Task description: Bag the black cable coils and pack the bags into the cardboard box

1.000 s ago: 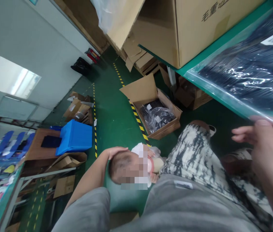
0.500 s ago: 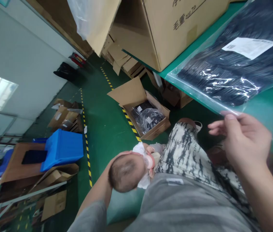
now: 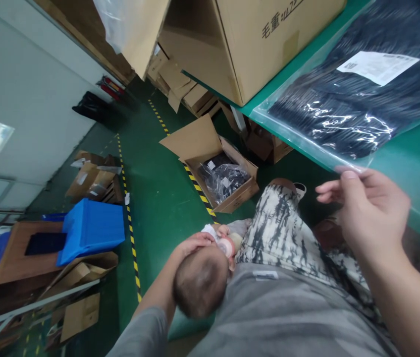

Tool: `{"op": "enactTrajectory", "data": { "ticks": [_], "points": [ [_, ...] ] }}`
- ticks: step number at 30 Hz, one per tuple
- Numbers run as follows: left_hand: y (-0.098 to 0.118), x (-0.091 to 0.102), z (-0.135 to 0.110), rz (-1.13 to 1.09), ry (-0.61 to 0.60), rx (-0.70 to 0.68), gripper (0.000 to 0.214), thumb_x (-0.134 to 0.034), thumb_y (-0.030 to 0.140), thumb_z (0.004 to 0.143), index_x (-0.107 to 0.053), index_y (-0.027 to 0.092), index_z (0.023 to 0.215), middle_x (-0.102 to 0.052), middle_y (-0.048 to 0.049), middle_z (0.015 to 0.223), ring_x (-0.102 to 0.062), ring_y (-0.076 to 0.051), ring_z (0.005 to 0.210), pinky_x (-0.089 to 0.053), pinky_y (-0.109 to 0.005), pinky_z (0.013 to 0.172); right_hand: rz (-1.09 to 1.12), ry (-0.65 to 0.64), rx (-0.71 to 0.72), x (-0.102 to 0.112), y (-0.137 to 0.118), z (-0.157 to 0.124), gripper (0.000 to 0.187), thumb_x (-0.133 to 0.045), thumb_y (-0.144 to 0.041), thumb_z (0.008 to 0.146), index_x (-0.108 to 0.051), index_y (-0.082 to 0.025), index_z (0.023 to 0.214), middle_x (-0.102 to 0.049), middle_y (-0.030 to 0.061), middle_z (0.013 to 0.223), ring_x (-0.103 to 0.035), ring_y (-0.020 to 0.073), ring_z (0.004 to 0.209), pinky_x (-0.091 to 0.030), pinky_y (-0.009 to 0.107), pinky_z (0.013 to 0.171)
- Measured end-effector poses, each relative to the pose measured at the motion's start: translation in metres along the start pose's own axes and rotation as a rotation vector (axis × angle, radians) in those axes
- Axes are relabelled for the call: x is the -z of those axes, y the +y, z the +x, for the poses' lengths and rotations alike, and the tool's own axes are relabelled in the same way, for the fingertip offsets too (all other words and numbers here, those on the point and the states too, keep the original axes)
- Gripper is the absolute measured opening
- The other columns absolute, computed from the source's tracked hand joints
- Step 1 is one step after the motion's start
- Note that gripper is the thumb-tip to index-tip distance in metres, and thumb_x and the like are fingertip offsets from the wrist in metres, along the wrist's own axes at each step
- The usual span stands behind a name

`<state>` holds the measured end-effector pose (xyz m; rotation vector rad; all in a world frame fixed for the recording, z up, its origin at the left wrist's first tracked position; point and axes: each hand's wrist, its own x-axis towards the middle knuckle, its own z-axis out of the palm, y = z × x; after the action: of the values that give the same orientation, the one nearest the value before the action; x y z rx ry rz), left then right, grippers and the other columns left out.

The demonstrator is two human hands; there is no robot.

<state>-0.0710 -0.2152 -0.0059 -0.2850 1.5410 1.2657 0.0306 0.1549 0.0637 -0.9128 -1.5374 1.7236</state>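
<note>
The largest thing near me is the green table (image 3: 418, 158), and on it stands a big cardboard carton (image 3: 258, 59) with dark writing on its side. Lower, on the floor, is an open cardboard box (image 3: 240, 197) with dark goods in clear plastic. The clear plastic bag (image 3: 343, 109) with dark contents lies flat on the table, its near edge at the table's border. I judge it soft and bendable, hardly fragile, perhaps a little heavy; the shiny film may slip, so holding the filled part from below should be surer than the thin edge. Smaller is the head (image 3: 202, 280) of another person, beside my body. My hands are well apart: the left hand (image 3: 198, 241) rests on this head with fingers stretched, and the right hand (image 3: 375, 210) pinches the bag's edge. Smallest is the white label (image 3: 379, 67) on the bag.
</note>
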Motion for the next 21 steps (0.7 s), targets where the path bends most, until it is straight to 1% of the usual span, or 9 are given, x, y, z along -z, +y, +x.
{"op": "enactTrajectory", "data": {
  "ticks": [2, 4, 8, 10, 12, 14, 17, 19, 21],
  "points": [
    [-0.006, 0.011, 0.006, -0.017, -0.024, 0.008, 0.022, -0.08, 0.018, 0.056, -0.07, 0.013, 0.075, -0.068, -0.0067, 0.075, -0.063, -0.019, 0.069, -0.047, -0.031, 0.073, 0.006, 0.001, -0.009, 0.0, -0.001, 0.0, 0.017, -0.056, -0.028, 0.089, -0.065, -0.015, 0.095, -0.067, 0.0014, 0.062, -0.061, 0.0109, 0.049, -0.051, 0.021, 0.049],
    [-0.01, 0.017, 0.009, -0.062, -0.045, 0.02, 0.022, -0.081, 0.016, 0.056, -0.07, 0.012, 0.076, -0.068, -0.0069, 0.077, -0.063, -0.018, 0.071, -0.047, -0.03, 0.075, 0.005, 0.003, -0.017, 0.0, -0.001, 0.0, 0.017, -0.056, -0.028, 0.089, -0.065, -0.015, 0.095, -0.067, 0.0013, 0.062, -0.061, 0.0106, 0.049, -0.051, 0.02, 0.05],
    [-0.018, 0.015, 0.01, -0.152, -0.029, -0.002, 0.02, -0.08, 0.015, 0.06, -0.07, 0.012, 0.077, -0.066, -0.0066, 0.076, -0.062, -0.016, 0.072, -0.047, -0.029, 0.077, 0.004, 0.008, -0.012, -0.001, -0.001, -0.001, 0.016, -0.056, -0.028, 0.089, -0.065, -0.016, 0.094, -0.066, 0.0006, 0.062, -0.061, 0.0108, 0.049, -0.052, 0.02, 0.049],
    [-0.022, 0.009, 0.013, -0.202, 0.012, -0.04, 0.016, -0.078, 0.02, 0.066, -0.069, 0.012, 0.077, -0.062, -0.0045, 0.07, -0.06, -0.014, 0.069, -0.046, -0.026, 0.074, 0.011, 0.008, -0.016, -0.001, -0.001, 0.0, 0.016, -0.056, -0.028, 0.088, -0.065, -0.016, 0.093, -0.066, 0.0005, 0.062, -0.062, 0.0109, 0.049, -0.052, 0.02, 0.049],
    [-0.026, 0.003, 0.017, -0.249, 0.079, -0.091, 0.015, -0.076, 0.025, 0.071, -0.067, 0.013, 0.075, -0.057, -0.0013, 0.064, -0.056, -0.011, 0.063, -0.045, -0.023, 0.068, 0.01, 0.006, -0.02, -0.001, 0.0, 0.0, 0.016, -0.056, -0.029, 0.088, -0.065, -0.016, 0.093, -0.066, 0.0005, 0.062, -0.062, 0.0109, 0.05, -0.051, 0.02, 0.049],
    [-0.029, -0.002, 0.02, -0.287, 0.157, -0.142, 0.017, -0.075, 0.028, 0.072, -0.065, 0.014, 0.074, -0.053, 0.0012, 0.062, -0.051, -0.008, 0.058, -0.043, -0.019, 0.06, 0.004, 0.008, -0.013, -0.001, 0.001, 0.0, 0.017, -0.057, -0.029, 0.088, -0.065, -0.017, 0.094, -0.066, 0.0005, 0.063, -0.062, 0.0109, 0.05, -0.051, 0.02, 0.05],
    [-0.025, -0.008, 0.022, -0.313, 0.243, -0.19, 0.023, -0.08, 0.028, 0.067, -0.063, 0.014, 0.073, -0.048, 0.0045, 0.057, -0.044, -0.005, 0.05, -0.036, -0.016, 0.049, 0.012, 0.011, -0.023, -0.001, 0.002, 0.001, 0.018, -0.057, -0.032, 0.087, -0.064, -0.017, 0.094, -0.067, 0.0003, 0.063, -0.06, 0.0105, 0.049, -0.05, 0.02, 0.049],
    [-0.016, -0.008, 0.021, -0.312, 0.271, -0.207, 0.026, -0.082, 0.028, 0.063, -0.064, 0.014, 0.075, -0.042, 0.0072, 0.052, -0.037, -0.003, 0.043, -0.028, -0.014, 0.041, 0.033, -0.006, -0.06, -0.002, 0.002, 0.002, 0.021, -0.057, -0.035, 0.087, -0.063, -0.016, 0.094, -0.066, 0.0004, 0.063, -0.059, 0.0101, 0.048, -0.048, 0.02, 0.048],
    [-0.002, -0.006, 0.02, -0.306, 0.289, -0.229, 0.028, -0.082, 0.028, 0.063, -0.066, 0.016, 0.082, -0.041, 0.0084, 0.052, -0.031, -0.002, 0.039, -0.02, -0.013, 0.036, 0.073, -0.041, -0.097, -0.002, 0.002, 0.003, 0.026, -0.058, -0.04, 0.086, -0.061, -0.015, 0.094, -0.066, 0.0009, 0.064, -0.058, 0.0103, 0.049, -0.048, 0.021, 0.049]
  ]
}}
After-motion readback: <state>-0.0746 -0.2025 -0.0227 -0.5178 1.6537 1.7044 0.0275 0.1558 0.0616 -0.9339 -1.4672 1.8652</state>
